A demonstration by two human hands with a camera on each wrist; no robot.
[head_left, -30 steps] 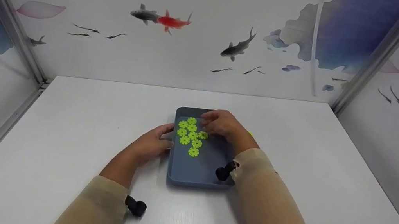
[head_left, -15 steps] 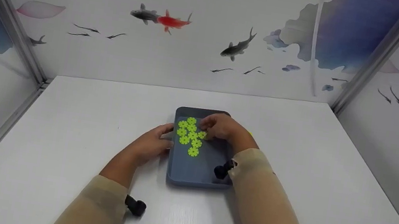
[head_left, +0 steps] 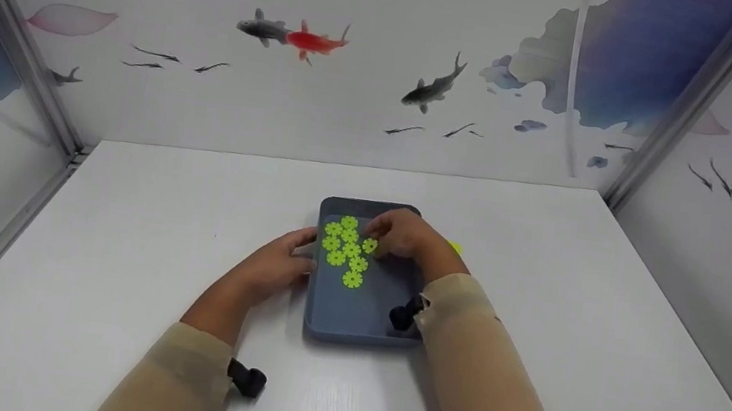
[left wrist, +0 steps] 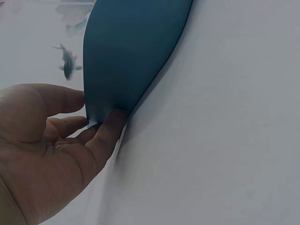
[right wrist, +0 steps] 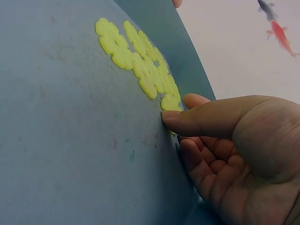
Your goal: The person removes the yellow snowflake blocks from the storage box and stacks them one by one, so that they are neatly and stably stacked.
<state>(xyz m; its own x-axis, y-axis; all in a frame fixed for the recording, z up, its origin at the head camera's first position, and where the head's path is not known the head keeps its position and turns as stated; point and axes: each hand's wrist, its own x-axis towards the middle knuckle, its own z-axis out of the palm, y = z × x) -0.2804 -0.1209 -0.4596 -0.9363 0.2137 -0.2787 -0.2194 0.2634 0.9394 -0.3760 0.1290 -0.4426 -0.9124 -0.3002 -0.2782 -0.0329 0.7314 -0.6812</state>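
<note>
A blue-grey tray (head_left: 361, 313) lies on the white table, with several yellow-green notched plastic discs (head_left: 336, 258) joined or lying edge to edge inside it. My right hand (head_left: 405, 233) reaches over the tray's far right part. Its thumb and fingers pinch the rightmost notched disc (head_left: 369, 245), which looks slightly tilted; the same disc (right wrist: 169, 102) shows just beyond the thumb tip in the right wrist view. Outside the tray's left wall, my left hand (head_left: 277, 268) rests its fingertips (left wrist: 115, 117) against the side, fingers loosely extended.
A bit of yellow-green (head_left: 455, 246) shows beyond the tray, partly hidden by the right forearm. White panels painted with fish (head_left: 430, 92) and petals stand behind and on both sides of the table (head_left: 191, 208). Each wrist wears a black camera mount (head_left: 249, 382).
The right hand has come down slightly and its fingers have closed on the rightmost disc, which has shifted and tilted a little. The left hand stays at the tray wall.
</note>
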